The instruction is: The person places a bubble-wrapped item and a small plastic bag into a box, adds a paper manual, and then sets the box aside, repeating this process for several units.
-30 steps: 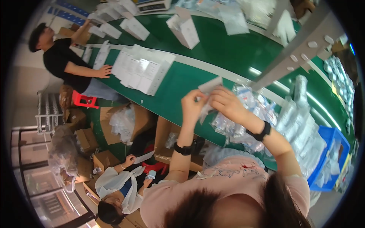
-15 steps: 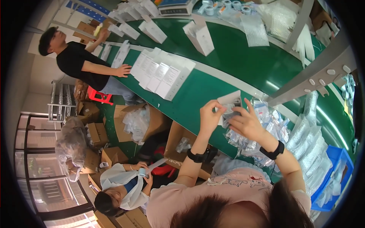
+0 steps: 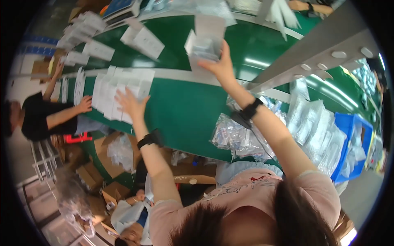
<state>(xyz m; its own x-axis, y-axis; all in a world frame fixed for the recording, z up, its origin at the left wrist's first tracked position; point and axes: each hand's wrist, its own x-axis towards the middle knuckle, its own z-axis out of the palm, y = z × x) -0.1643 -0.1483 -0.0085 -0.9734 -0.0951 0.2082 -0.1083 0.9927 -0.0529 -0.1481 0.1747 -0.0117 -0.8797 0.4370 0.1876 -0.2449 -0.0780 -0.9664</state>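
My right hand (image 3: 221,67) grips the near right side of an open white carton (image 3: 201,65) over the far green belt. The carton's flaps stand up, and a clear plastic packet (image 3: 203,48) shows inside. To the left, my left hand (image 3: 132,105) is open with fingers spread, at a row of white boxes (image 3: 107,92) on the near green surface. Whether its fingertips touch them I cannot tell. Small clear bags of parts (image 3: 236,137) lie in a heap below my right forearm.
Open white cartons (image 3: 143,40) stand along the far belt (image 3: 176,37). A grey metal post (image 3: 303,61) slants across the right. Bubble-wrap pouches (image 3: 316,127) lie beside a blue bin (image 3: 353,143). A co-worker's hand (image 3: 85,104) is near the boxes' left end; cardboard boxes (image 3: 88,176) crowd the floor.
My hands have parted from the small carton they both worked on. The right is now on an open carton at the far belt; the left has swung over to the white boxes. The view has turned.
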